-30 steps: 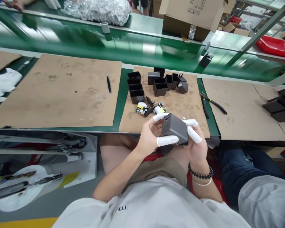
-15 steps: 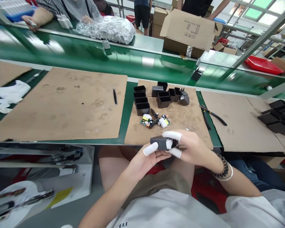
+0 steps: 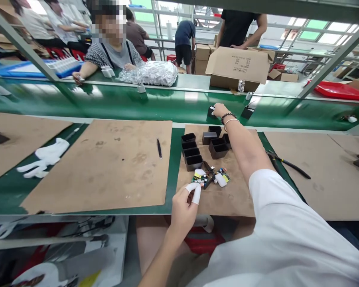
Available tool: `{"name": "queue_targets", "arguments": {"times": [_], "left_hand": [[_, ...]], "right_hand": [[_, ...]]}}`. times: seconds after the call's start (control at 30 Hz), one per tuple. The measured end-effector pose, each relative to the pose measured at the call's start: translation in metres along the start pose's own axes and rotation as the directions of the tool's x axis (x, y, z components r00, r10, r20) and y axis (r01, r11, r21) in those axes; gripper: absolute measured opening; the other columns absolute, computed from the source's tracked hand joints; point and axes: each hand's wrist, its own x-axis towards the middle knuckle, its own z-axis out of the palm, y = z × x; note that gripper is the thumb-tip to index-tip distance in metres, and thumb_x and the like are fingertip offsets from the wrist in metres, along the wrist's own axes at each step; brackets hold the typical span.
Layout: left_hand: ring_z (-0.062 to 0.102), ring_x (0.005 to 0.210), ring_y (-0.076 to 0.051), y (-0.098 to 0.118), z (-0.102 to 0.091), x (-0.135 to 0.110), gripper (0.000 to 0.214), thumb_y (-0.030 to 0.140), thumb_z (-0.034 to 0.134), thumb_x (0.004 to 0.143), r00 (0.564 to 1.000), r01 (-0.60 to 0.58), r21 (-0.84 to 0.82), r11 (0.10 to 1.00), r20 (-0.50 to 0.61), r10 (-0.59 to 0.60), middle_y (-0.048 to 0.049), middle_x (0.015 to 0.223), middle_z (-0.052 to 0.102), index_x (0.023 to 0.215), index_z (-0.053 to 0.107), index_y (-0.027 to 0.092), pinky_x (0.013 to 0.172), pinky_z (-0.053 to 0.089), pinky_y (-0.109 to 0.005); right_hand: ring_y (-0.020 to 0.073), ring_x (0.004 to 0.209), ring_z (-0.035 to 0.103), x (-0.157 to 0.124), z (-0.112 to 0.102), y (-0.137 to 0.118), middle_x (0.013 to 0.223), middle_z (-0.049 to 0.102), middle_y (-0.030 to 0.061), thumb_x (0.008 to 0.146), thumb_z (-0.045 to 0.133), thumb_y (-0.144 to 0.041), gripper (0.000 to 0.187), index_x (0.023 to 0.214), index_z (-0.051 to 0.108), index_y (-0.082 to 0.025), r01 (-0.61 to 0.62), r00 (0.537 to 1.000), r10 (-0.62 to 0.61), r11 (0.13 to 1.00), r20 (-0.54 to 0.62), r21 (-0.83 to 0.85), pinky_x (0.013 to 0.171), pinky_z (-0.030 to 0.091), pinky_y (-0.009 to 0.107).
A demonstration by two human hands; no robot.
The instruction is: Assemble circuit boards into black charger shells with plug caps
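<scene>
My right hand (image 3: 220, 109) is stretched out over the green conveyor belt, fingers closed around a small black plastic case (image 3: 211, 112). Nearer to me, my left hand (image 3: 185, 201) has its white-capped thumb and finger pinched at the near edge of a circuit board (image 3: 200, 177) with white and yellow parts. A second circuit board (image 3: 221, 177) lies just to the right. Behind the boards stand several open black cases (image 3: 194, 162), and a closed-looking case (image 3: 210, 138) sits among them. My right forearm hides part of this group.
Cardboard sheets (image 3: 131, 167) cover the bench. Black tweezers (image 3: 159, 148) lie to the left, pliers (image 3: 293, 166) to the right, white gloves (image 3: 48, 157) far left. Another black case (image 3: 247, 112) rests on the belt (image 3: 167, 104). Across it sits a co-worker (image 3: 113, 56) by a plastic-wrapped bundle (image 3: 152, 73).
My right hand has moved from in front of my lap out to the belt with the black case. My left hand has let go of the case and reached the circuit board. The view has tilted up.
</scene>
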Motion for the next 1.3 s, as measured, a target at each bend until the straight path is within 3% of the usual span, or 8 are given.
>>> {"name": "queue_targets", "arguments": {"times": [0.17, 0.3, 0.47, 0.6, 0.7, 0.83, 1.03, 1.3], "left_hand": [[0.061, 0.058, -0.011, 0.004, 0.000, 0.002, 0.017, 0.017, 0.060, 0.097, 0.999, -0.050, 0.002, 0.999, 0.015, 0.050, -0.0027, 0.077, 0.074, 0.096, 0.078, 0.015, 0.054, 0.047, -0.020], [0.059, 0.055, -0.010, 0.003, 0.003, 0.001, 0.017, 0.017, 0.060, 0.097, 0.998, -0.062, -0.008, 0.998, 0.016, 0.062, -0.0036, 0.079, 0.075, 0.097, 0.078, 0.015, 0.051, 0.045, -0.020], [0.060, 0.060, -0.010, -0.002, 0.002, -0.001, 0.017, 0.020, 0.062, 0.097, 1.000, 0.002, -0.066, 0.998, 0.022, 0.000, -0.0026, 0.081, 0.074, 0.103, 0.077, 0.017, 0.058, 0.050, -0.021], [0.070, 0.086, -0.016, -0.005, 0.005, -0.003, 0.060, 0.035, 0.074, 0.092, 0.997, 0.011, -0.178, 0.984, -0.072, -0.025, -0.0105, 0.115, 0.071, 0.147, 0.054, 0.020, 0.073, 0.059, -0.027], [0.065, 0.126, -0.029, 0.004, 0.010, -0.008, 0.108, 0.040, 0.090, 0.076, 0.996, -0.083, -0.120, 0.989, -0.040, 0.078, -0.0189, 0.152, 0.054, 0.163, 0.029, 0.025, 0.105, 0.058, -0.043], [0.065, 0.133, -0.029, 0.028, 0.003, -0.022, 0.079, 0.027, 0.083, 0.083, 0.990, -0.021, -0.127, 0.992, 0.137, 0.038, -0.0124, 0.144, 0.066, 0.153, 0.047, 0.026, 0.114, 0.054, -0.045], [0.067, 0.130, -0.032, 0.047, -0.018, -0.034, 0.069, 0.035, 0.091, 0.070, 0.929, 0.336, -0.235, 0.912, 0.242, -0.280, -0.0092, 0.134, 0.073, 0.132, 0.065, 0.023, 0.115, 0.054, -0.048], [0.067, 0.128, -0.032, 0.041, -0.013, -0.046, 0.076, 0.037, 0.091, 0.068, 0.870, 0.485, -0.246, 0.840, 0.239, -0.432, -0.0113, 0.136, 0.072, 0.137, 0.062, 0.022, 0.107, 0.059, -0.045]], "right_hand": [[0.0255, 0.120, 0.065, -0.011, -0.016, -0.005, 0.138, 0.068, 0.0184, 0.086, 0.076, -0.018, 0.049, 0.133, 0.066, -0.008, 0.125, 0.987, -0.123, 0.992, 0.104, -0.012, 0.101, 0.052, 0.030], [0.0201, 0.084, 0.071, -0.043, -0.024, -0.003, 0.093, 0.080, 0.0040, 0.071, 0.078, -0.007, 0.039, 0.108, 0.079, -0.018, 0.201, 0.918, -0.179, 0.979, 0.354, -0.027, 0.077, 0.054, 0.027], [0.0311, 0.097, 0.069, -0.089, -0.034, 0.002, 0.091, 0.076, 0.0161, 0.080, 0.063, -0.009, 0.021, 0.097, 0.075, -0.010, 0.109, 0.989, -0.098, 0.989, 0.108, -0.104, 0.084, 0.053, 0.037], [0.0295, 0.095, 0.067, -0.164, -0.048, -0.010, 0.099, 0.074, 0.0137, 0.079, 0.058, -0.007, 0.038, 0.115, 0.066, -0.013, 0.171, 0.980, -0.163, 0.983, -0.111, 0.065, 0.079, 0.052, 0.037], [0.0224, 0.075, 0.064, -0.251, -0.043, -0.028, 0.087, 0.072, 0.0061, 0.077, 0.058, -0.007, 0.050, 0.126, 0.057, -0.016, 0.285, 0.954, -0.299, 0.930, 0.023, 0.233, 0.067, 0.047, 0.033], [0.0184, 0.069, 0.063, -0.326, -0.023, -0.019, 0.084, 0.073, 0.0017, 0.084, 0.065, -0.021, 0.046, 0.129, 0.056, -0.020, 0.283, 0.862, -0.447, 0.816, 0.239, 0.504, 0.064, 0.051, 0.031], [0.0311, 0.135, 0.060, -0.296, 0.006, 0.040, 0.151, 0.060, 0.0099, 0.076, 0.079, -0.020, 0.064, 0.137, 0.060, -0.025, 0.364, 0.866, -0.486, 0.776, 0.121, 0.515, 0.113, 0.050, 0.049], [0.0352, 0.102, 0.068, -0.290, 0.026, 0.028, 0.107, 0.075, 0.0171, 0.087, 0.066, -0.025, 0.028, 0.112, 0.069, -0.013, 0.380, 0.910, -0.373, 0.925, 0.179, -0.004, 0.085, 0.049, 0.042]]}}
